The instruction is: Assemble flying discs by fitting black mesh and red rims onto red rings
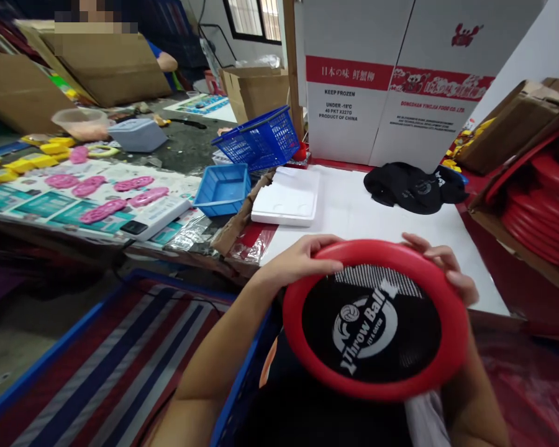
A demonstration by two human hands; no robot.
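Observation:
A round throw-ball disc (298, 323) with a red ring and a black mesh centre printed "Throw Ball" is held tilted in front of my body. My left hand (310, 257) grips its upper left rim, thumb on the front and the other fingers behind. At the upper right rim, my right hand (451, 267) curls its fingers over the edge; its thumb is hidden by the disc. Beyond the disc, a white sheet (345, 211) covers the table, and a pile of black mesh fabric (410, 186) with white print lies on it.
A white foam block (286, 197) sits on the sheet's left side. Behind stands a tall white carton (354, 130). At right, a cardboard box (531, 254) holds stacked red rings (540, 214). Blue baskets (261, 139) and pink pieces (102, 211) are on the left table; a person is behind it.

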